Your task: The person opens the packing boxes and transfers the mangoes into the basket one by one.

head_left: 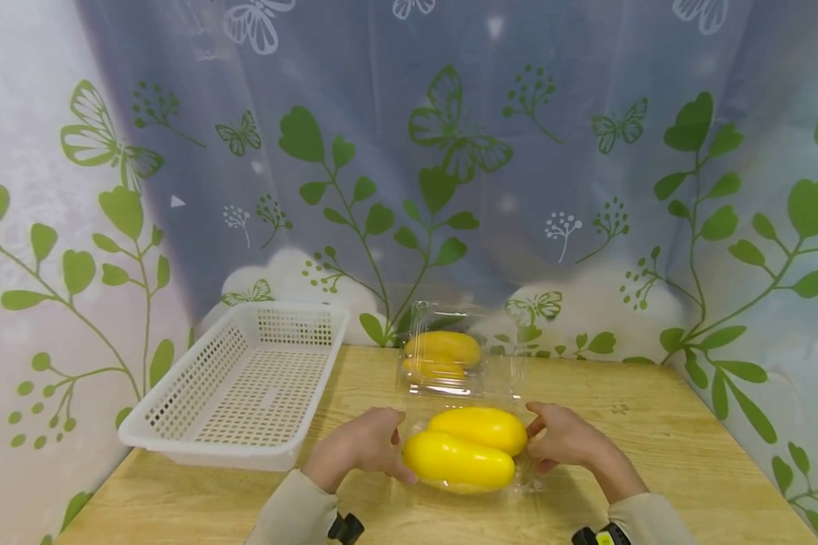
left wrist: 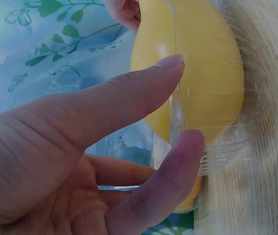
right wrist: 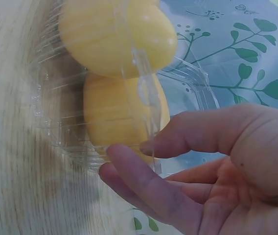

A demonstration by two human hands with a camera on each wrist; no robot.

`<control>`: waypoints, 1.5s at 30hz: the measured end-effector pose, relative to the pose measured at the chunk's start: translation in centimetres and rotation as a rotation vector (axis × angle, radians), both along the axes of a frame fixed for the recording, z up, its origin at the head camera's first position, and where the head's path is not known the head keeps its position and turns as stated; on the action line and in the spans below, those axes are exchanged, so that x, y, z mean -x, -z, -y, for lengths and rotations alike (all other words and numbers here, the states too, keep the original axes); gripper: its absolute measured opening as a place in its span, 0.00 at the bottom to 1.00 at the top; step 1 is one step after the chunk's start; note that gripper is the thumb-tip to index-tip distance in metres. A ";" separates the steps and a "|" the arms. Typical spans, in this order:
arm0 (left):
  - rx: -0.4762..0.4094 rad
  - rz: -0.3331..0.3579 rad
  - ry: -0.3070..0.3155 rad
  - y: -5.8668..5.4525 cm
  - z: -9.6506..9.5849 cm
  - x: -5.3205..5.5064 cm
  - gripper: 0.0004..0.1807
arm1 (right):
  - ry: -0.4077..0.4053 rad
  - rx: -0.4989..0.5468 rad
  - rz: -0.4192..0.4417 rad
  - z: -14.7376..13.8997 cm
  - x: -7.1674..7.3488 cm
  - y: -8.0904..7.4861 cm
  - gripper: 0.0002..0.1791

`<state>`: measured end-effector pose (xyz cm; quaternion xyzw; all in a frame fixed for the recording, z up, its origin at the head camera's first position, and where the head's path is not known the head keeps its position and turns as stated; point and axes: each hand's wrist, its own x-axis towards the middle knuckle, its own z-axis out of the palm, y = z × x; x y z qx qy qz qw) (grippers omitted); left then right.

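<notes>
Two glossy yellow mango-like fruits (head_left: 460, 458) lie side by side in a clear plastic clamshell box (left wrist: 246, 103) on the table. My left hand (head_left: 371, 443) is at the box's left end. In the left wrist view its thumb lies on the box rim and its index fingertip touches the side. At the opposite end, my right hand (head_left: 566, 435) pinches the clear rim between thumb and fingers. Just behind, more yellow fruit (head_left: 443, 348) shows through a clear plastic box (head_left: 426, 390). Reflections blur where the plastic pieces begin and end.
A white perforated plastic basket (head_left: 289, 454) stands on the left part of the wooden table (head_left: 654, 454). A curtain (head_left: 552, 166) printed with leaves and butterflies hangs behind the table and along both sides.
</notes>
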<state>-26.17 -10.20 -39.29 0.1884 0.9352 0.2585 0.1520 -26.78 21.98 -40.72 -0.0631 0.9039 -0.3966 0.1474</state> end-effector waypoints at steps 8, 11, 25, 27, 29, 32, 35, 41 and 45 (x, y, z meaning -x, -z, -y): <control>-0.001 0.003 -0.002 0.0 -0.2 -0.2 0.50 | 0.037 0.004 -0.035 0.2 -0.5 0.4 0.47; 0.000 0.009 -0.008 -0.1 -0.2 -0.3 0.48 | 0.035 0.016 -0.056 0.4 -0.7 0.6 0.46; -0.013 -0.006 0.014 0.0 -0.1 -0.2 0.50 | 0.063 0.011 -0.105 0.6 -1.0 0.8 0.42; -0.014 -0.009 0.015 -0.1 -0.1 -0.1 0.51 | 0.049 0.024 -0.100 0.5 -0.9 0.7 0.43; -0.014 -0.008 0.016 -0.1 -0.2 -0.1 0.50 | 0.037 0.046 -0.081 0.2 -0.9 0.7 0.44; -0.015 -0.002 0.011 -0.1 -0.2 -0.2 0.49 | 0.018 0.086 -0.039 -0.1 -0.7 0.7 0.45; -0.014 0.000 0.004 0.0 -0.2 -0.2 0.47 | 0.008 0.142 0.009 -0.5 -0.6 0.8 0.46; -0.001 -0.010 0.016 -0.1 -0.2 -0.1 0.49 | -0.025 0.205 0.060 -1.2 -0.3 1.2 0.47; 0.000 -0.007 0.015 -0.2 -0.2 -0.1 0.49 | -0.020 0.209 0.065 -1.3 -0.1 1.4 0.48</control>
